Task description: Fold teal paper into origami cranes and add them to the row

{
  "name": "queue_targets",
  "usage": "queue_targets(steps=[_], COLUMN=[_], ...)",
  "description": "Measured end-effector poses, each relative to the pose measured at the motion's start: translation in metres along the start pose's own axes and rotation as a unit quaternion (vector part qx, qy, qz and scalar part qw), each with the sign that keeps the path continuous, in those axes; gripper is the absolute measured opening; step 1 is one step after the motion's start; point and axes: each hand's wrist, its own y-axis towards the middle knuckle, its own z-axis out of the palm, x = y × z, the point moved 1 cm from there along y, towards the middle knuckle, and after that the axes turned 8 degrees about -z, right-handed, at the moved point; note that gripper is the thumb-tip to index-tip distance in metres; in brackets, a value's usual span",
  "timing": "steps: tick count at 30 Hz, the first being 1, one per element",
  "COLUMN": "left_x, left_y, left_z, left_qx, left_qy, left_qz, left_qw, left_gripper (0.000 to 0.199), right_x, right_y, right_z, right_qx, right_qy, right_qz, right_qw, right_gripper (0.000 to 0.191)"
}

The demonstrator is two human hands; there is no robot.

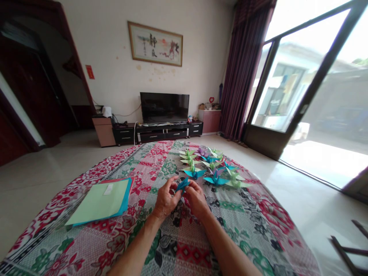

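Between my two hands, just above the cloth, is a small folded piece of blue paper. My left hand pinches it from the left, thumb below and fingers curled. From the other side my right hand grips it with bent fingers, partly covering its edge. Just beyond my hands stand several folded paper cranes in rows; a blue crane is nearest, with another blue crane to its right. Green cranes and a purple crane stand behind them.
A stack of coloured paper sheets, light green on top, lies to the left with a small white slip on it. A flowered tablecloth covers the round table. Beyond are a television and a glass door.
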Motion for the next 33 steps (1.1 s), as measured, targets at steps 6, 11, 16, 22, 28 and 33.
queue_targets(steps=[6, 11, 16, 22, 28, 33], left_x=[-0.010, -0.013, -0.010, -0.008, -0.014, -0.011], left_y=[-0.001, -0.001, 0.000, 0.002, 0.003, 0.003], left_z=[-0.002, -0.004, -0.003, -0.002, -0.003, -0.005], left_qx=[0.030, 0.037, 0.037, 0.022, 0.012, 0.048], left_qy=[0.032, 0.040, 0.049, 0.080, 0.113, 0.065], left_qz=[0.069, 0.095, 0.107, 0.134, 0.139, 0.071], left_qw=[0.997, 0.994, 0.992, 0.988, 0.984, 0.994], left_gripper=[0.012, 0.011, 0.011, 0.011, 0.008, 0.009], right_x=[0.002, 0.004, 0.004, 0.003, 0.005, 0.001], right_y=[0.000, -0.002, -0.002, -0.002, -0.004, -0.002], right_z=[-0.002, -0.002, -0.003, -0.002, -0.001, -0.005], right_qx=[-0.001, 0.012, -0.003, -0.003, 0.007, 0.019], right_qy=[0.044, 0.061, 0.083, 0.076, 0.070, 0.054], right_qz=[0.004, 0.022, 0.032, 0.035, 0.031, 0.027], right_qw=[0.999, 0.998, 0.996, 0.997, 0.997, 0.998], right_gripper=[0.011, 0.009, 0.014, 0.014, 0.012, 0.010])
